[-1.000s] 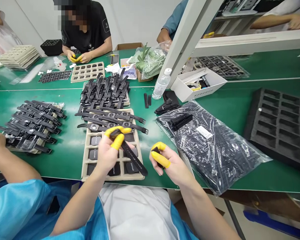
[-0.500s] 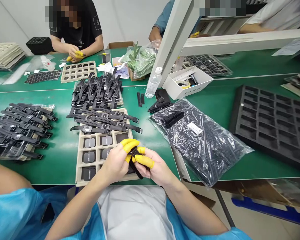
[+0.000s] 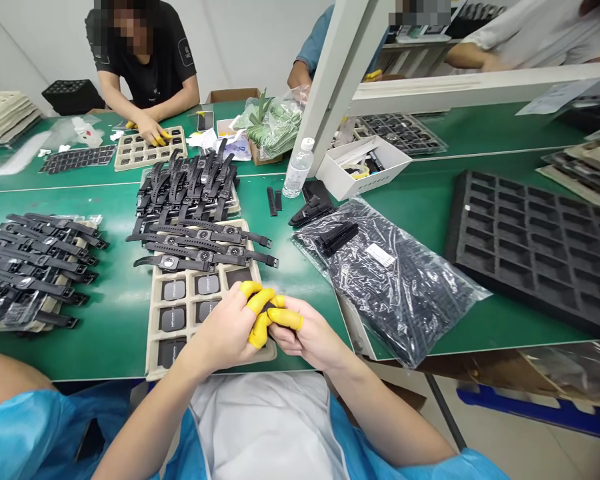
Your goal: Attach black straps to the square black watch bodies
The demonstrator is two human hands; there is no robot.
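Both hands, the left hand (image 3: 227,330) and right hand (image 3: 307,337), press together, clamped on a small black part (image 3: 266,308) above the beige tray (image 3: 153,313).

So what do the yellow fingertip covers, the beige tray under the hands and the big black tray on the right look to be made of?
Yellow fingertip covers: thin rubber or latex by the look, matte, clinging tightly to the fingers. Beige tray: seemingly moulded pulp or flocked plastic, dull and unreflective, with soft-edged pockets. Black tray: likely foam, matte, with thick walls between square cells.
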